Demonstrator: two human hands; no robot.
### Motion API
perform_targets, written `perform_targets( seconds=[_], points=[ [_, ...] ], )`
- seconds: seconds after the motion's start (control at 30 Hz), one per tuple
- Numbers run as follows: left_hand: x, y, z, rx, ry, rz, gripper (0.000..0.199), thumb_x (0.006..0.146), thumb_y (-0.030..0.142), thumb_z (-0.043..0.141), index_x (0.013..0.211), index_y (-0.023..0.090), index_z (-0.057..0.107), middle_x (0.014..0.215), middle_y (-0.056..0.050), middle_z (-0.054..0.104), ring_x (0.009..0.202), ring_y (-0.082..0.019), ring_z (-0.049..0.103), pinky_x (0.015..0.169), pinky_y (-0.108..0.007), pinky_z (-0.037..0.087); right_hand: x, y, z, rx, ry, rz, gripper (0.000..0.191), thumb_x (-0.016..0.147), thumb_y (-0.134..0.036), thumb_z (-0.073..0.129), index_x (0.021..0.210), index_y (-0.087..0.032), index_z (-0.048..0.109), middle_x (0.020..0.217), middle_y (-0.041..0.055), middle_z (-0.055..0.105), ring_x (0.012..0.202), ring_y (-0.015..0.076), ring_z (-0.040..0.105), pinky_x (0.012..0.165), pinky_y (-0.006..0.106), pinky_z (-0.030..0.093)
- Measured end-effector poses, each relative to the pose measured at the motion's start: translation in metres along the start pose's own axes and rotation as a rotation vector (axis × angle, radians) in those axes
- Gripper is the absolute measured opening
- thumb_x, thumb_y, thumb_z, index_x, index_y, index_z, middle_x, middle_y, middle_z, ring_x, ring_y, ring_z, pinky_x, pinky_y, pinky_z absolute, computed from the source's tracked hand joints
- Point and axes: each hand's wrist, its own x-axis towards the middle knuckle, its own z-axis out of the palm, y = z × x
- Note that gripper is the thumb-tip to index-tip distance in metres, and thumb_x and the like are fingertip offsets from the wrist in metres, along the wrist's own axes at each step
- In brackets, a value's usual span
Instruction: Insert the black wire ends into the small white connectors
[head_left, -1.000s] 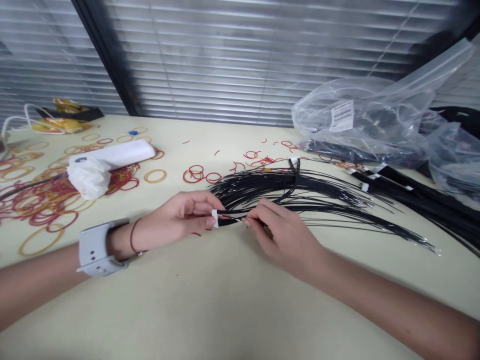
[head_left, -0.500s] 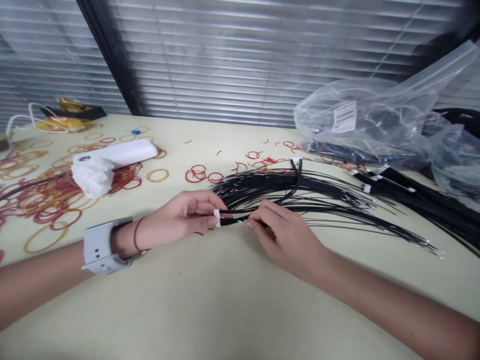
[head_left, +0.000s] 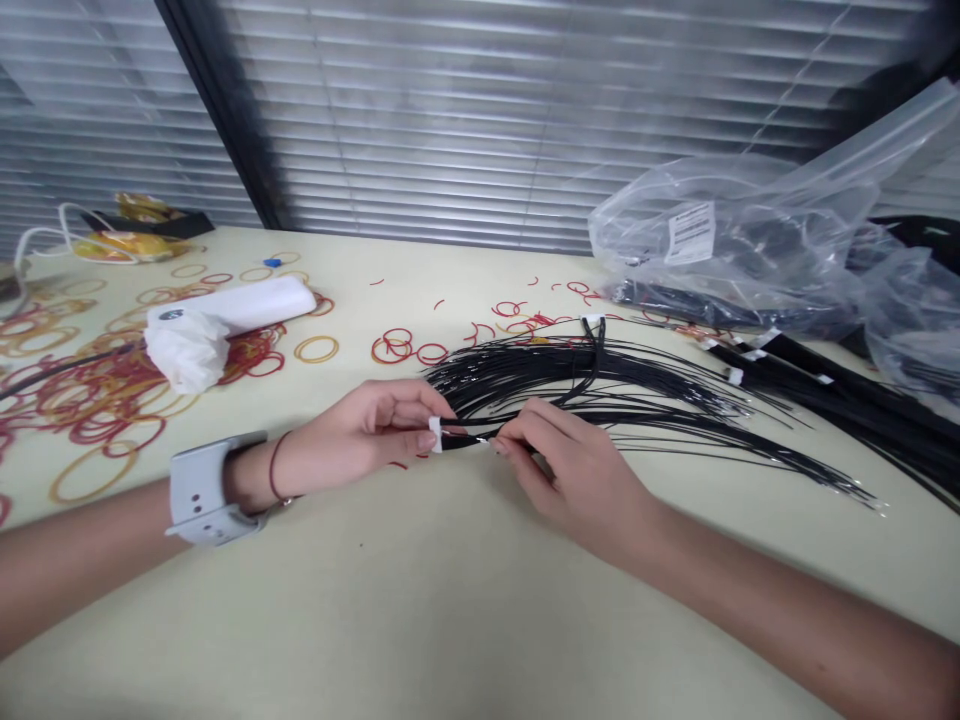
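My left hand (head_left: 382,430) pinches a white connector (head_left: 436,434) between thumb and fingers. Black wires (head_left: 459,441) run from this connector toward the right. Closed at the fingertips, my right hand (head_left: 566,460) grips a thin black wire with a bright silvery end just right of the connector; its fingers partly hide the wire. Behind both hands lies a large bundle of thin black wires (head_left: 517,370) with shiny metal tips. Across that bundle rests a folded black cable with a white connector (head_left: 592,319) at its top.
Red and yellow rubber bands (head_left: 97,380) are strewn over the left of the table (head_left: 375,620), around a white roll (head_left: 262,303). Clear plastic bags (head_left: 739,215) and more black cables (head_left: 847,410) lie at the right. Window blinds (head_left: 450,120) rise behind the table.
Both hands keep nearly the same hold and place. A slight shift of the camera moves the whole view a little; no object has visibly changed place.
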Motion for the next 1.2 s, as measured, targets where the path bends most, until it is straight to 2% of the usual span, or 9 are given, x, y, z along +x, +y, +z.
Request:
perform_targets(
  seconds=[0.37, 0.6, 0.9, 1.2],
  points=[
    [-0.0003, 0.0, 0.0004, 0.0, -0.008, 0.01, 0.016, 0.076, 0.016, 0.053, 0.091, 0.013, 0.049, 0.095, -0.006, 0.06, 0.059, -0.004, 0.049, 0.051, -0.012, 0.039, -0.0008, 0.0004, -0.0002, 0.001, -0.001, -0.017, 0.019, 0.084, -0.016, 0.036, 0.073, -0.012, 0.051, 0.068, 0.0027, 0.047, 0.058, 0.0087, 0.039, 0.053, 0.021, 0.032],
    [-0.0003, 0.001, 0.0007, -0.022, 0.011, 0.023, 0.015, 0.074, 0.016, 0.056, 0.088, 0.013, 0.051, 0.084, -0.003, 0.06, 0.058, -0.004, 0.047, 0.05, -0.012, 0.039, 0.0, 0.0004, 0.0005, -0.019, -0.021, 0.004, 0.02, 0.084, -0.016, 0.035, 0.074, -0.012, 0.052, 0.07, 0.0037, 0.048, 0.058, 0.0089, 0.041, 0.054, 0.022, 0.033],
    [-0.0002, 0.0006, 0.002, -0.016, 0.02, 0.021, 0.016, 0.074, 0.016, 0.057, 0.088, 0.014, 0.052, 0.085, -0.003, 0.061, 0.056, -0.004, 0.047, 0.049, -0.012, 0.037, -0.0005, 0.0009, 0.001, -0.031, -0.037, -0.008, 0.02, 0.083, -0.017, 0.036, 0.073, -0.012, 0.053, 0.07, 0.0034, 0.049, 0.059, 0.009, 0.041, 0.054, 0.022, 0.034],
    [-0.0015, 0.0022, 0.0053, 0.026, -0.011, 0.101, 0.011, 0.076, 0.012, 0.053, 0.087, 0.012, 0.052, 0.076, -0.002, 0.059, 0.063, -0.006, 0.05, 0.056, -0.014, 0.039, 0.0005, -0.0006, -0.0009, 0.031, -0.012, -0.034, 0.018, 0.084, -0.016, 0.036, 0.075, -0.012, 0.051, 0.07, 0.0031, 0.048, 0.062, 0.0091, 0.042, 0.056, 0.021, 0.034]
  ],
)
